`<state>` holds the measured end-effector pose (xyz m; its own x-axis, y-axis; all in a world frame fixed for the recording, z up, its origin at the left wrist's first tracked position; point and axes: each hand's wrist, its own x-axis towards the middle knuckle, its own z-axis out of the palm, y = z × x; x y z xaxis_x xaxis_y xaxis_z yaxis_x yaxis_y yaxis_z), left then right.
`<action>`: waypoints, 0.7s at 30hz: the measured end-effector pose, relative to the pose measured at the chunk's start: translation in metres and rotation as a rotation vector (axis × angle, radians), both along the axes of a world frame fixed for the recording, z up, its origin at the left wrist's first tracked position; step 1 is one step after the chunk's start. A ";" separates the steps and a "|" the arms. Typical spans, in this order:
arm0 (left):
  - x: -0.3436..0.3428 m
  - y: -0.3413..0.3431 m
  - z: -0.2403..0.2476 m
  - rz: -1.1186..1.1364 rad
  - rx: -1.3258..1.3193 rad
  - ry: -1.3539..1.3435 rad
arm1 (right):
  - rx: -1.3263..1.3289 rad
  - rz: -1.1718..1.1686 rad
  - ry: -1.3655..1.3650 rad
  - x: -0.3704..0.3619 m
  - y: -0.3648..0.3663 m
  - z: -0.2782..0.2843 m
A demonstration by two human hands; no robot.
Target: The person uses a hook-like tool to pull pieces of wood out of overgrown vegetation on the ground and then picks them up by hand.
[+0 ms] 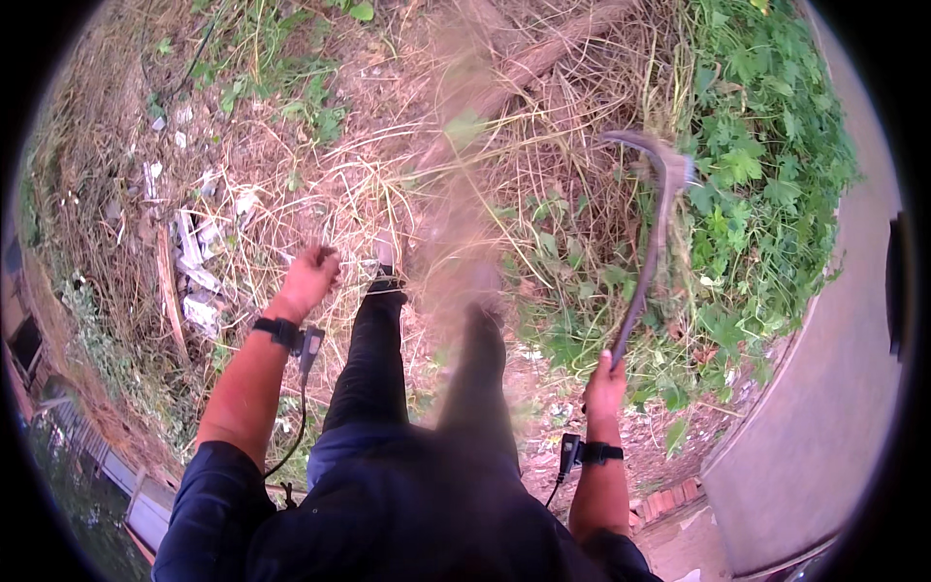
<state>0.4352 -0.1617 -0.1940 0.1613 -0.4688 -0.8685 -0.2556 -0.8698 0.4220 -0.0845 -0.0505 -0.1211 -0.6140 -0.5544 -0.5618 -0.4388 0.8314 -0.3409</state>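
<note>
**Partway along, I'd say**

Head view: right hand (pixel 605 390) grips a mattock-like tool (pixel 648 276) by its handle end, head beside the leafy green vines (pixel 766 184). Left hand (pixel 310 278)'s half-curled, can't tell if it's holding anything. Loose dry stalks (pixel 364 179) litter mid-ground; greenery along the concrete strip (pixel 805 456)'s edge looks uncut.

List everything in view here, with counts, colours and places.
Curved-headed tool: one, dark, right of centre
Dry stems: many, straw-coloured, across the ground
Leafy vines: many, green, mostly right
Thick root or branch: one, brown, top centre
Scraps: several, whitish, left
Wooden strip: one, brown, beside the scraps
Bricks: several, reddish, lower right
Smooth surface: one, greyish, right edge
Wrist devices: two, black, one per wrist
Sleeves: two, dark blue, bottom
Legs: two, dark, centre
Left hand: one, bare, over dry stems
Right hand: one, bare, gripping the tool
</note>
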 end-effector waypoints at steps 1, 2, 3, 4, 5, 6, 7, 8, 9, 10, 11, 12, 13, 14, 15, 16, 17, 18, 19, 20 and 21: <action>0.000 0.005 0.004 -0.096 0.005 -0.050 | -0.021 0.012 -0.042 0.000 0.000 -0.009; 0.001 0.011 0.008 -0.056 0.025 -0.028 | 0.035 0.034 -0.022 0.002 0.004 -0.013; 0.003 0.017 0.013 -0.043 0.051 -0.019 | 0.092 0.056 -0.003 0.002 0.008 -0.015; 0.005 0.022 0.018 -0.030 0.078 -0.009 | 0.154 0.049 0.012 0.003 0.012 -0.014; 0.009 0.028 0.023 -0.022 0.090 0.001 | 0.123 0.108 0.022 0.005 0.018 -0.009; 0.013 0.033 0.028 -0.012 0.100 0.011 | 0.139 0.132 0.039 0.007 0.023 -0.002; 0.017 0.038 0.033 -0.003 0.110 0.019 | 0.155 0.155 0.055 0.011 0.028 0.007; 0.021 0.042 0.038 0.042 0.117 0.031 | 0.215 0.137 0.076 0.016 0.030 0.015; 0.024 0.045 0.044 0.088 0.121 0.044 | 0.160 0.221 0.074 0.018 0.035 0.032; 0.028 0.047 0.048 0.131 0.124 0.059 | 0.197 0.220 0.096 0.025 0.035 0.041; 0.032 0.049 0.053 0.136 0.135 0.078 | 0.219 0.222 0.102 0.032 0.039 0.056; 0.037 0.050 0.057 0.133 0.139 0.081 | 0.260 0.204 0.113 0.039 0.043 0.071; 0.041 0.051 0.062 0.130 0.142 0.082 | 0.323 0.215 0.125 0.047 0.046 0.085; 0.047 0.052 0.066 0.128 0.146 0.082 | 0.331 0.251 0.125 0.055 0.049 0.100; 0.052 0.051 0.070 0.143 0.141 0.090 | 0.363 0.268 0.130 0.064 0.053 0.115; 0.058 0.051 0.073 0.153 0.129 0.091 | 0.394 0.278 0.135 0.074 0.056 0.127; 0.065 0.050 0.075 0.160 0.119 0.092 | 0.403 0.292 0.135 0.085 0.058 0.138; 0.071 0.050 0.077 0.166 0.114 0.094 | 0.393 0.304 0.120 0.096 0.058 0.147; 0.077 0.050 0.078 0.158 0.108 0.102 | 0.399 0.305 0.113 0.106 0.058 0.155; 0.084 0.048 0.079 0.150 0.097 0.111 | 0.407 0.300 0.105 0.115 0.056 0.160; 0.089 0.047 0.078 0.142 0.085 0.120 | 0.355 0.305 0.069 0.124 0.052 0.162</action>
